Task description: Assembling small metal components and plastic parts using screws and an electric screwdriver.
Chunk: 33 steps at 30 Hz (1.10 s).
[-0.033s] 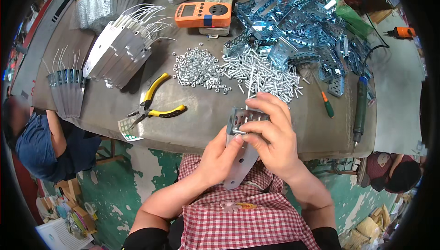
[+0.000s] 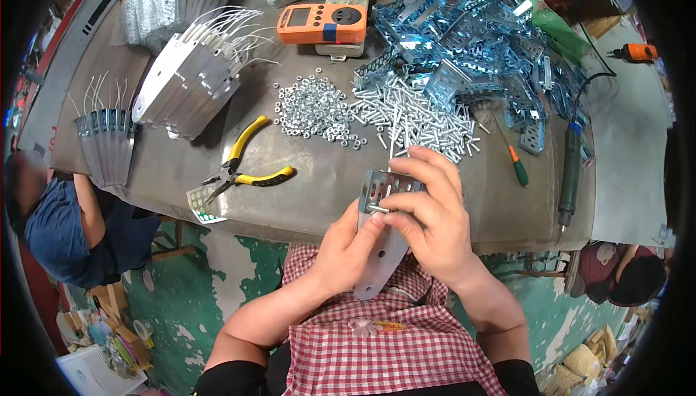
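Observation:
Just above my lap, my left hand (image 2: 342,252) is closed around a long flat grey metal piece (image 2: 382,260) with holes along it. A perforated metal bracket (image 2: 375,187) sits at its upper end. My right hand (image 2: 438,225) reaches round the bracket's right side, its thumb and index finger closed on a small silver screw (image 2: 378,209) at the bracket's near side, close to my left thumb tip. The other right fingers curl over the bracket's far edge. A thin pale wire (image 2: 393,142) rises from behind the bracket.
Piles of nuts (image 2: 312,109) and screws (image 2: 417,117) lie ahead, with blue-filmed brackets (image 2: 471,40) behind. Yellow-handled pliers (image 2: 243,160), wired metal pieces (image 2: 188,88), an orange meter (image 2: 319,24), a screwdriver (image 2: 518,166) and a soldering iron (image 2: 570,171) lie around. One person (image 2: 80,233) sits at left.

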Each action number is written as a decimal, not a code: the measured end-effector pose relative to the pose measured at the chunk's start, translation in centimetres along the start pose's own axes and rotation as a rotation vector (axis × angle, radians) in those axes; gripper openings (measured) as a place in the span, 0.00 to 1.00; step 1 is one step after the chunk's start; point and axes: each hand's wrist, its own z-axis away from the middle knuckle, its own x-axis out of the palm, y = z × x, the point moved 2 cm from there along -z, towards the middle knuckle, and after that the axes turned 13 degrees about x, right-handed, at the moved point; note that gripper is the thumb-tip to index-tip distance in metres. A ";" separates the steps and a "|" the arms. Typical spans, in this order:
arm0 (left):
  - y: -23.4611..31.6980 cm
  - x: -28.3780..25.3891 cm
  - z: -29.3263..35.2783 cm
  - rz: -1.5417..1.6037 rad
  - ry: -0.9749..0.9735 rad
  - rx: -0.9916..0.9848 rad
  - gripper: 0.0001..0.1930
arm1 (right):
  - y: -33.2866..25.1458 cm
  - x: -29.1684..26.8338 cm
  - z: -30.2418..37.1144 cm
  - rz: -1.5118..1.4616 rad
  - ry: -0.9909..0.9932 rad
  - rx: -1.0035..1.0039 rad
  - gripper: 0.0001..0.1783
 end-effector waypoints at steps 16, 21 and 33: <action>0.9 0.8 1.2 -0.297 -0.093 -0.069 0.21 | 0.3 0.3 2.2 -0.039 0.021 0.000 0.11; 0.4 0.6 0.8 -0.143 -0.067 -0.002 0.19 | 0.4 -0.2 2.4 -0.326 -0.007 0.340 0.09; 1.7 0.7 0.5 -0.360 -0.091 -0.079 0.20 | 0.2 -0.9 1.9 -0.305 -0.275 0.365 0.07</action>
